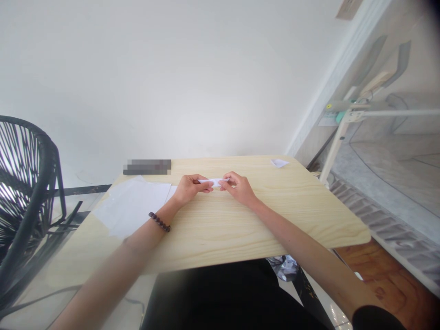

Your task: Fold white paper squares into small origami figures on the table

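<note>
Between my two hands, a small folded piece of white paper [215, 182] is held just above the middle of the wooden table [220, 229]. My left hand [190, 187] pinches its left end, thumb toward me. The right end is gripped by my right hand [239, 187] between thumb and fingers. Parts of the paper are hidden behind my thumbs and fingers. White paper sheets [135, 204] lie overlapping on the table to the left of my left hand. Toward the back right corner rests another small folded white paper [279, 163].
A dark, blurred-out object [147, 167] lies at the table's back left. The white wall [206, 82] stands behind the table. A black woven chair [27, 183] is at the left, and a white metal frame [338, 142] at the right.
</note>
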Available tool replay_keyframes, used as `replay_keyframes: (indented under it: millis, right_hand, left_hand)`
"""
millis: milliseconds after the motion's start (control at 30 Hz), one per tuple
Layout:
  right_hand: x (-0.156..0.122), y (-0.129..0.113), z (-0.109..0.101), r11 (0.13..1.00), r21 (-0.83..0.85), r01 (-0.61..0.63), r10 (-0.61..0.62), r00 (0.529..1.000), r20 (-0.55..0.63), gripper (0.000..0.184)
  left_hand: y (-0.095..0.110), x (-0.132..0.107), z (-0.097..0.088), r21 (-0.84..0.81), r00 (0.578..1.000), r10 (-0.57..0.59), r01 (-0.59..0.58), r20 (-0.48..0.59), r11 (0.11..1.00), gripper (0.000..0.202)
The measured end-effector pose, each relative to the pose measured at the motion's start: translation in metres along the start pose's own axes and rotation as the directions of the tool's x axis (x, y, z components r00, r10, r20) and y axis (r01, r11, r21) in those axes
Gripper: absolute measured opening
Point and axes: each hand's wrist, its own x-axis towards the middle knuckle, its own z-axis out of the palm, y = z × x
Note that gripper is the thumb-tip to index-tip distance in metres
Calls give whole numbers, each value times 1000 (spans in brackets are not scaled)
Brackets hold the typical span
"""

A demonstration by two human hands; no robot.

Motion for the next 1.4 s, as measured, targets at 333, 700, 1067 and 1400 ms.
replay_keyframes:
  millis: [333, 700, 1067, 1400]
  right_hand:
    - [2, 4, 2, 971, 184, -152, 147, 988, 36, 26]
    - [5, 9, 1, 913, 330, -241, 230, 970, 75, 26]
    - [4, 9, -1, 956, 216, -198, 173, 976, 130, 24]
    - [-4, -2, -3, 839, -425, 340, -297, 940, 167, 24]
  left_hand:
    - [-4, 2, -2, -83, 996, -75, 79, 41, 993, 40]
    - [-6, 2, 1, 322, 969, 239, -247, 63, 914, 33]
    - [-5, -3, -2, 603, 795, 551, -575, 254, 552, 24]
    - [-3, -7, -2, 691, 821, 518, -519, 240, 503, 28]
